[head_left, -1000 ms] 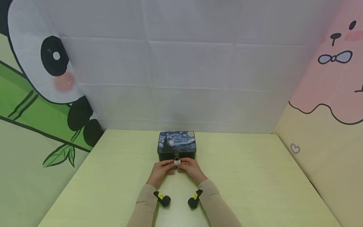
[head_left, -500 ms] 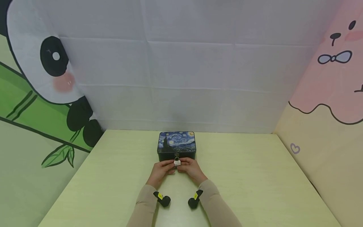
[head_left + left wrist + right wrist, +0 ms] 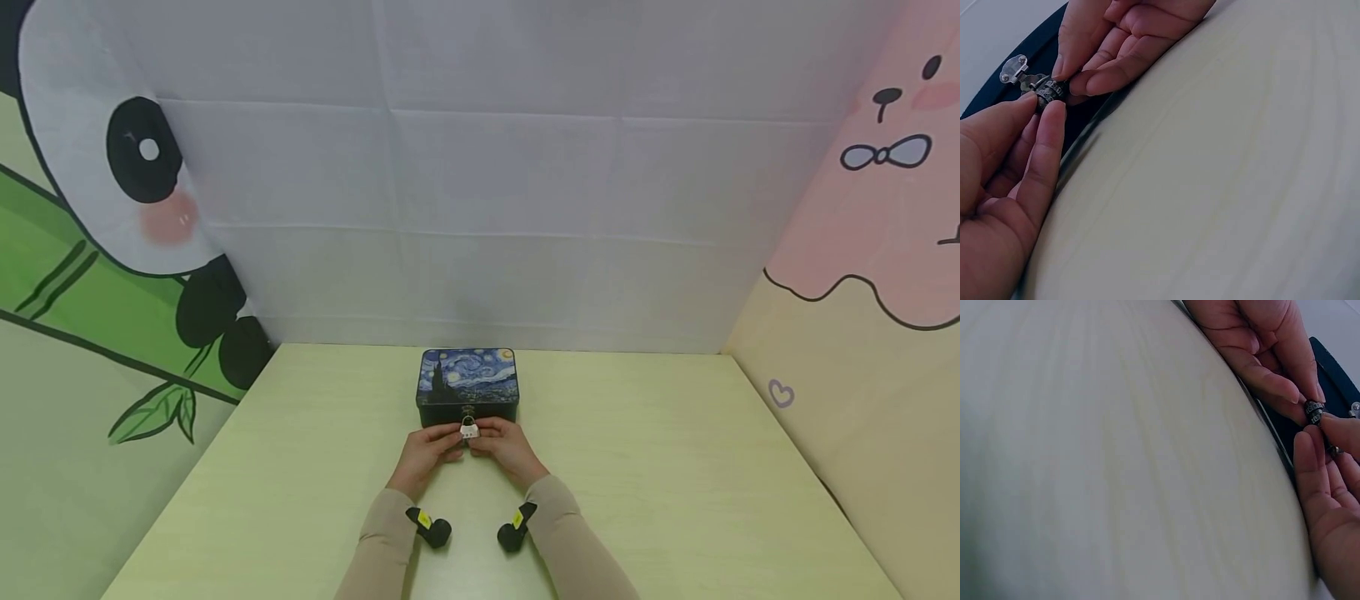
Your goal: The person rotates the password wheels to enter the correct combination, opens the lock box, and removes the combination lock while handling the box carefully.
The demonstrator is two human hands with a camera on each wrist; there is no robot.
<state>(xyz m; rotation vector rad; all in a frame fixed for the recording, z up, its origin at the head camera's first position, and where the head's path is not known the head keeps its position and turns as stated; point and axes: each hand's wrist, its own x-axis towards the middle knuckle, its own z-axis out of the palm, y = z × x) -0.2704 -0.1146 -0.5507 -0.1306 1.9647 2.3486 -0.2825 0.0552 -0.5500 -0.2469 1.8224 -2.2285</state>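
Box [image 3: 468, 377] ahead, both sides free

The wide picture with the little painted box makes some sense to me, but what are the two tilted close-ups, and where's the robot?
There is no robot here: a person works with bare hands. The wide picture comes from a camera on the head, looking forward and down at a pale table. The close-ups come from a camera on each wrist, probably the dark gadgets you see there; in each, that wrist's own hand is the lower one.

On the table sits the box, dark, with a swirling night sky on its lid. At the clasp on its front is a small lock with marked dials, too small to read surely. The left hand and right hand both pinch it.
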